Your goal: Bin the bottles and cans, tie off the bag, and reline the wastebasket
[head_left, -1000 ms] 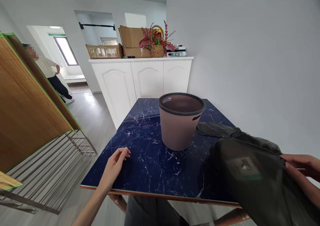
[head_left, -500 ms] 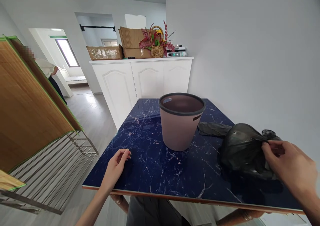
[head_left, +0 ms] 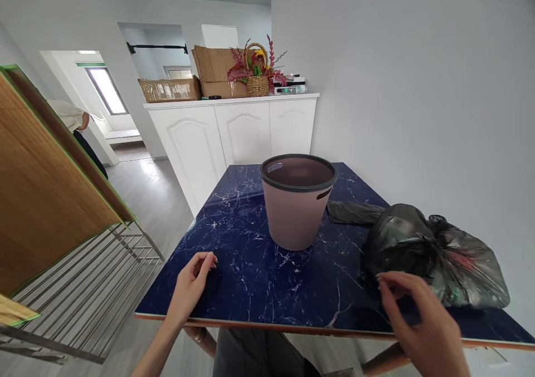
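Black plastic bag, bulging and gathered at a knot, lies at the right end of the dark blue marbled desk, well apart from the left hand and close to the right. From the left, a wooden panel stands above a metal rack. Next comes the left hand over the desk's near left corner, its grip narrow, fingers loosely curled, with nothing visible in it. Near the middle stands an upright pinkish bin with a dark rim. Just right of it lies a flat dark plastic piece, reaching toward the bag. The right hand is on the near side of the bag, overlapping its lower edge in view; thumb and forefinger make a narrow grip with nothing visible inside. Whether the fingertips touch the bag or each other, I cannot tell.
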A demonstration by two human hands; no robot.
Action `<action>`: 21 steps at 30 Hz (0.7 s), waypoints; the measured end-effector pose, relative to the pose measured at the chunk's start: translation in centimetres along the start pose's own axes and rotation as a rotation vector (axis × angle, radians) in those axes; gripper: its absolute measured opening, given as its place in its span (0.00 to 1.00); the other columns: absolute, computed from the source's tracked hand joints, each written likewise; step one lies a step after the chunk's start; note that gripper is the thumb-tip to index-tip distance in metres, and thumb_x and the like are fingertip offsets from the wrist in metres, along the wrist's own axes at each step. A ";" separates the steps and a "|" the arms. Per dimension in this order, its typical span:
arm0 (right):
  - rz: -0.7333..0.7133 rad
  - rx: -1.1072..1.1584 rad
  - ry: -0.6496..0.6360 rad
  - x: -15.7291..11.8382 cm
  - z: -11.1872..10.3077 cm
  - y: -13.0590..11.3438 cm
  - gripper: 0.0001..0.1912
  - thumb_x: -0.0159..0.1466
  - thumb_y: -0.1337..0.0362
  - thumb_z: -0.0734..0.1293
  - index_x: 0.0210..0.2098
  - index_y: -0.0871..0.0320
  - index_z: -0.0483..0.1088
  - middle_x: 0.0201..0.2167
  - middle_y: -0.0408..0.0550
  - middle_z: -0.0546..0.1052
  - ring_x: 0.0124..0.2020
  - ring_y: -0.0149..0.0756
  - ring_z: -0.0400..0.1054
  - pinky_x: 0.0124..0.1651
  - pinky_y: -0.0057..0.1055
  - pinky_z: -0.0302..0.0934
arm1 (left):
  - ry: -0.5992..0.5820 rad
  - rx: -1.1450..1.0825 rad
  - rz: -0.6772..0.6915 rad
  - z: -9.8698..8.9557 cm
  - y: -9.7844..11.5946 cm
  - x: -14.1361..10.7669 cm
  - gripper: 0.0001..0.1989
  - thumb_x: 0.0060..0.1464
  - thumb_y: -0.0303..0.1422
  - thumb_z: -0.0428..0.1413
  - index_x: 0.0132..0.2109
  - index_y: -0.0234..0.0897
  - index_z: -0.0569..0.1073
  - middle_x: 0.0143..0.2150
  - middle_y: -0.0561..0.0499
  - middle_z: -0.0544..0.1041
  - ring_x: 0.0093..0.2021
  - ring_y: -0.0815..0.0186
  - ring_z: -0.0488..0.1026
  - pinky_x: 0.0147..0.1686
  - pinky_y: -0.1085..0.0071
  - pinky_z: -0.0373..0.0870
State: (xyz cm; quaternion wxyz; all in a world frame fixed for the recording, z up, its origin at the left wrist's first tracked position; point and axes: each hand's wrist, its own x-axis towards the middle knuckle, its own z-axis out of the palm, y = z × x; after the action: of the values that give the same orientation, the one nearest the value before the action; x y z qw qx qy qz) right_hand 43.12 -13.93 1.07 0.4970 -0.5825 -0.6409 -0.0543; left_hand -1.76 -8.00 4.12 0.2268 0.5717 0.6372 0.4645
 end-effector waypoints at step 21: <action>0.190 0.360 -0.561 0.6 6.7 -0.7 0.17 0.78 0.48 0.61 0.50 0.51 0.76 0.37 0.47 0.80 0.27 0.34 0.69 0.28 0.29 0.64 | -0.006 0.080 0.009 0.2 -0.1 -0.2 0.28 0.61 0.62 0.56 0.38 0.41 0.79 0.36 0.49 0.82 0.39 0.59 0.79 0.46 0.66 0.75</action>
State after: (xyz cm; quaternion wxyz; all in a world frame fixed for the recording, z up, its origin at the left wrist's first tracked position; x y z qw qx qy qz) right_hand 38.84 -9.44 -1.50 0.3991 -0.5346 -0.6949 0.2685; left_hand -1.57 -8.12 3.84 0.2035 0.5844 0.6522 0.4379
